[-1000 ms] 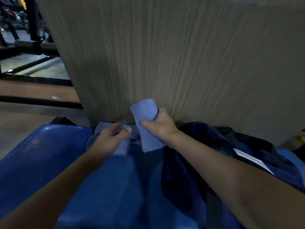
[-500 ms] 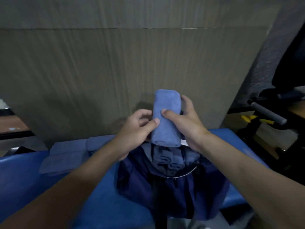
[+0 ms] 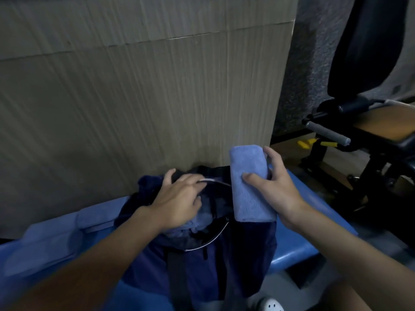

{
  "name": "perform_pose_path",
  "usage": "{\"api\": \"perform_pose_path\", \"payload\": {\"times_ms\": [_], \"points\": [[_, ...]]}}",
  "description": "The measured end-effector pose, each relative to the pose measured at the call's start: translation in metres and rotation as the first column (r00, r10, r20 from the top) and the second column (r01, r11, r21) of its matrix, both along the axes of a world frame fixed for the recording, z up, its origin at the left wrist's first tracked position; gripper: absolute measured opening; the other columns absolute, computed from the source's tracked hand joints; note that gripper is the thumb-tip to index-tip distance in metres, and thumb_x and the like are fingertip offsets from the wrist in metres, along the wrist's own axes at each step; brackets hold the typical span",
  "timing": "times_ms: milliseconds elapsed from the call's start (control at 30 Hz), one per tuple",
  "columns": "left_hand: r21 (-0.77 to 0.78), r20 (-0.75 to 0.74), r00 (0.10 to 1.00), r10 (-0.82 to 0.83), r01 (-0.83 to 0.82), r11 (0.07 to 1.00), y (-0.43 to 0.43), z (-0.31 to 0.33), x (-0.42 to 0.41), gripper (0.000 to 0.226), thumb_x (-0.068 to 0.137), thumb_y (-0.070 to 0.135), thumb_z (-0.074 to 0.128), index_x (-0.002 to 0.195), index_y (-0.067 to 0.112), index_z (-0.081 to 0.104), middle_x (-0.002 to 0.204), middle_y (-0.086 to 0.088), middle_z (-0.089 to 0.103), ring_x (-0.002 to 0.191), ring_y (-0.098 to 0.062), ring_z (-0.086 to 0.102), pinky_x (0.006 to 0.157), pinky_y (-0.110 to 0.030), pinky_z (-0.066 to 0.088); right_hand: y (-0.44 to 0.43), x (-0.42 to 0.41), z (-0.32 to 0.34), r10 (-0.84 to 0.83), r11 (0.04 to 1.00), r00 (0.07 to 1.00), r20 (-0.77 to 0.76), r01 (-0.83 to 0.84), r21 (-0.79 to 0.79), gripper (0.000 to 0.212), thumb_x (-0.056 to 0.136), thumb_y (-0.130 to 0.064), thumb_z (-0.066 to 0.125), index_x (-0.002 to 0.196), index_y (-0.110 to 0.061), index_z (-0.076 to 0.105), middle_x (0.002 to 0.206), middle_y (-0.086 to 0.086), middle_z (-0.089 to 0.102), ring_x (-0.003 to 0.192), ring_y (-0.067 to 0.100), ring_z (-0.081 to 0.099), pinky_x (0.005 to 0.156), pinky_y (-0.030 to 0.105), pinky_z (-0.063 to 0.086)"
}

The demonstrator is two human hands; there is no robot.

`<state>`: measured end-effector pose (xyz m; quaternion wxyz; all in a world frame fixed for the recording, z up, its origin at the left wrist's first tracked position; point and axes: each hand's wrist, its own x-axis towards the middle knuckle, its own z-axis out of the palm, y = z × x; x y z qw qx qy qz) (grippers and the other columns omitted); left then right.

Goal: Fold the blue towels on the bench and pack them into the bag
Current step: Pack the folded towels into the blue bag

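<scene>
1. We find the right hand (image 3: pixel 280 187) curled round a folded towel (image 3: pixel 249 182), thumb on its front and fingers behind. The towel is a soft-napped oblong with rounded ends.
2. The left hand (image 3: pixel 177 200) grips the white-piped rim of the navy fabric bag (image 3: pixel 235 254). The towel stands upright over the bag's right edge.
3. The bag rests on a smooth blue bench (image 3: pixel 298 250), with flat towels (image 3: pixel 96 217) lying to its left.
4. Ribbed cardboard (image 3: pixel 157 97) stands behind.

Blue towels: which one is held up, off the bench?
The folded towel gripped by the right hand, beside the bag opening. The other towels lie flat on the bench, at left.
</scene>
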<state>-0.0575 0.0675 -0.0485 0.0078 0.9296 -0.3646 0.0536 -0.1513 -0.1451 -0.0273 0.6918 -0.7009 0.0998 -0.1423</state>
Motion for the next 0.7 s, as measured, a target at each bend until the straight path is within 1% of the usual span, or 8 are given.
{"api": "perform_pose_path", "payload": {"times_ms": [67,133,233,300,400,500,567,700], "points": [[-0.11,-0.027,0.998,0.06,-0.063,0.992,-0.008,0.011,0.008,0.04,0.101,0.028,0.038,0.14,0.028,0.047,0.152,0.017,0.032,0.139,-0.006,0.03,0.116,-0.047,0.005,0.001,-0.002,-0.006,0.056,0.998,0.998,0.02,-0.056,-0.011,0.072,0.085,-0.014,0.071,0.14,-0.041,0.032,0.128,-0.006,0.056,0.112,0.014,0.061,0.095,0.04,0.052],[-0.193,-0.082,0.989,0.123,-0.137,0.972,-0.017,0.025,0.017,0.04,0.101,0.031,0.036,0.14,0.028,0.046,0.152,0.017,0.032,0.138,-0.007,0.03,0.114,-0.045,0.011,0.007,-0.003,-0.015,0.122,0.988,0.992,0.021,-0.12,-0.096,0.072,0.084,-0.01,0.071,0.14,-0.037,0.034,0.131,-0.01,0.054,0.119,0.006,0.055,0.102,0.034,0.047],[-0.302,-0.16,0.974,0.159,-0.201,0.932,-0.023,0.044,0.026,0.05,0.094,0.047,0.028,0.131,0.026,0.055,0.146,0.018,0.041,0.136,-0.007,0.036,0.116,-0.045,0.017,0.021,0.004,-0.028,0.225,0.955,0.973,-0.048,-0.23,-0.185,0.071,0.082,-0.01,0.072,0.137,-0.038,0.036,0.13,-0.015,0.052,0.119,-0.001,0.052,0.104,0.027,0.043],[-0.36,-0.184,0.974,0.135,-0.195,0.913,-0.021,0.049,0.029,0.054,0.088,0.051,0.023,0.118,0.026,0.061,0.135,0.021,0.048,0.128,-0.004,0.042,0.115,-0.047,0.021,0.032,0.016,-0.033,0.268,0.945,0.957,-0.108,-0.283,-0.164,0.066,0.083,-0.013,0.072,0.131,-0.04,0.036,0.125,-0.016,0.053,0.112,-0.005,0.053,0.097,0.02,0.046],[-0.352,-0.187,0.976,0.108,-0.169,0.921,-0.019,0.049,0.032,0.052,0.089,0.053,0.018,0.107,0.03,0.06,0.129,0.027,0.048,0.124,0.0,0.043,0.113,-0.048,0.022,0.049,0.048,-0.037,0.237,0.965,0.962,-0.135,-0.249,-0.083,0.063,0.082,-0.015,0.071,0.128,-0.039,0.036,0.113,-0.019,0.056,0.099,-0.007,0.055,0.077,0.009,0.047],[-0.372,-0.206,0.974,0.089,-0.162,0.914,-0.016,0.048,0.036,0.05,0.09,0.054,0.015,0.097,0.03,0.057,0.127,0.026,0.048,0.121,0.0,0.045,0.112,-0.049,0.021,0.066,0.079,-0.045,0.209,0.97,0.96,-0.189,-0.228,-0.083,0.069,0.08,-0.018,0.072,0.137,-0.033,0.035,0.114,-0.009,0.058,0.099,0.004,0.057,0.077,0.016,0.048],[-0.394,-0.217,0.973,0.073,-0.155,0.906,-0.014,0.048,0.039,0.05,0.091,0.054,0.014,0.095,0.028,0.057,0.125,0.024,0.049,0.119,0.0,0.046,0.112,-0.05,0.02,0.071,0.091,-0.054,0.187,0.971,0.955,-0.23,-0.215,-0.103,0.07,0.08,-0.018,0.071,0.139,-0.03,0.034,0.11,-0.01,0.057,0.098,0.006,0.056,0.076,0.016,0.047],[-0.426,-0.232,0.972,0.033,-0.132,0.895,-0.008,0.046,0.044,0.042,0.092,0.055,0.013,0.086,0.042,0.052,0.129,0.024,0.048,0.123,-0.002,0.045,0.113,-0.051,0.019,0.063,0.101,-0.077,0.049,0.973,0.907,-0.419,-0.138,-0.186,0.077,0.079,-0.02,0.072,0.142,-0.023,0.028,0.128,0.006,0.056,0.114,0.024,0.056,0.096,0.032,0.049]]}}
